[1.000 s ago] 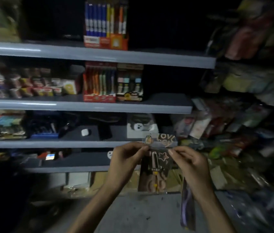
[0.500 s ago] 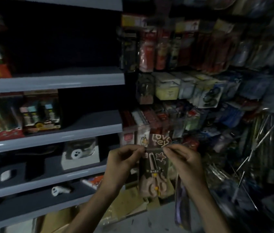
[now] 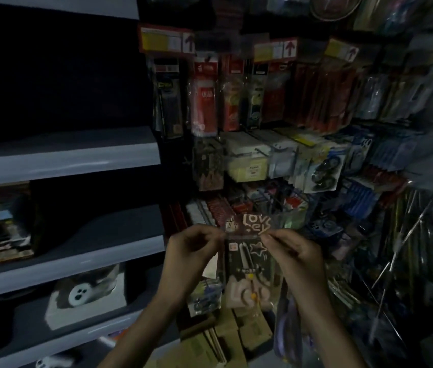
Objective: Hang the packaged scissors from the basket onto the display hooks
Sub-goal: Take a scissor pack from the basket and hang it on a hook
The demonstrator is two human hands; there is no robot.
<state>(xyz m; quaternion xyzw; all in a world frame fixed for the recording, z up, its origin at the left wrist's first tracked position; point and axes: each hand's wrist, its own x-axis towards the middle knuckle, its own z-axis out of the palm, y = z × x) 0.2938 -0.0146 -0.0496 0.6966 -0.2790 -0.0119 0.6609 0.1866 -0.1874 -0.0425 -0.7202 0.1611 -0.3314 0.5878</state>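
Scissors pack (image 3: 249, 264) has come round from the shelves (image 3: 63, 162) to face the display hooks (image 3: 260, 151). Fingers of left hand (image 3: 191, 252) and right hand (image 3: 295, 257) pinch its top corners; hanging is still to do.

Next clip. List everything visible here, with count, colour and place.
scissors pack: one, dark card with pink handles, held up before the hook wall.
purple pack: one, hanging below the right hand.
hanging packs: many, red and mixed, hook wall ahead.
bare hooks: several, metal, right.
shelves: several, grey, left.
white box: one, lower left shelf.
left hand: pinches the scissors pack's top left.
right hand: pinches its top right.
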